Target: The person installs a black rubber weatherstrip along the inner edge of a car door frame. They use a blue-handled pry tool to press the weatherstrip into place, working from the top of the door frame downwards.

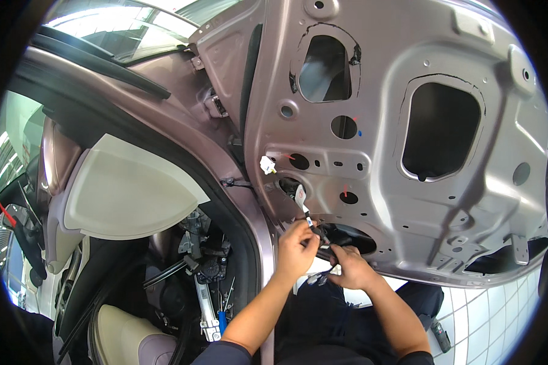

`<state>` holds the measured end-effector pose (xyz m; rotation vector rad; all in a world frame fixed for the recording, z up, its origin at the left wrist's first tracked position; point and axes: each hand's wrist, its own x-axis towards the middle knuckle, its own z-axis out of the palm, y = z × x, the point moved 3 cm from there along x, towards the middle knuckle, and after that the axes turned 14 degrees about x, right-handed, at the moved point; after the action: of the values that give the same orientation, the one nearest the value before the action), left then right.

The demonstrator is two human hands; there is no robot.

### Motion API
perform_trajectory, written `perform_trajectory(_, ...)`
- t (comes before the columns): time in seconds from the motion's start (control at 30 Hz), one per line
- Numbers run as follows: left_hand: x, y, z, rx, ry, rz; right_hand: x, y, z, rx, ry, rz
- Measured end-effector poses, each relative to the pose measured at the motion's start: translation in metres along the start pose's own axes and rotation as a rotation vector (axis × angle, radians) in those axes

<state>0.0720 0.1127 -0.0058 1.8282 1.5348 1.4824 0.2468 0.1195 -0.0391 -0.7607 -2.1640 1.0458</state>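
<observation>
My left hand [297, 252] pinches a dark wiring harness [318, 233] near the lower edge of a bare car door panel [374, 159]. A white tag [300, 197] sticks up from the harness, in front of a round hole in the panel. Close beside it, my right hand [352, 268] grips the same bundle, and several small connectors [317, 277] dangle below its fingers. Both hands are just in front of a large dark oval opening [358, 238] in the panel. A white plug [268, 165] sits higher up at the panel's left edge. The fingers partly hide the harness.
Left of the door runs the car's door frame [265, 255]. Inside are a beige trim panel [132, 191], a beige seat [123, 333], a metal rail [205, 296] and a blue-handled tool [222, 321]. A dark handheld device [440, 335] is at lower right, by the tiled floor [479, 315].
</observation>
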Motion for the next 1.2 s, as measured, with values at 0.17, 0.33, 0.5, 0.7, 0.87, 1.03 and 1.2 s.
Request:
perform_trajectory(0.17,-0.023,-0.005,0.037,-0.086,-0.043,-0.124,-0.038,0.003,-0.005,0.065,0.417,0.046)
perform_trajectory(0.33,-0.025,-0.006,0.076,-0.569,-0.149,-0.329,-0.057,-0.021,0.016,-0.057,0.341,-0.142)
perform_trajectory(0.5,-0.008,-0.001,0.065,0.189,-0.160,-0.165,-0.075,-0.014,-0.004,-0.044,0.335,-0.024)
perform_trajectory(0.7,-0.033,-0.021,0.050,0.567,-0.414,0.023,-0.025,-0.119,-0.036,-0.039,0.342,-0.467)
perform_trajectory(0.87,-0.052,-0.034,0.023,0.432,-0.485,0.136,0.024,-0.131,-0.010,-0.246,0.192,-0.481)
perform_trajectory(1.03,-0.056,-0.040,0.021,0.409,-0.350,0.136,0.079,-0.143,-0.018,-0.250,0.273,-0.338)
perform_trajectory(1.2,-0.066,-0.016,0.033,0.369,-0.380,0.243,0.068,-0.133,-0.017,-0.027,0.199,-0.398)
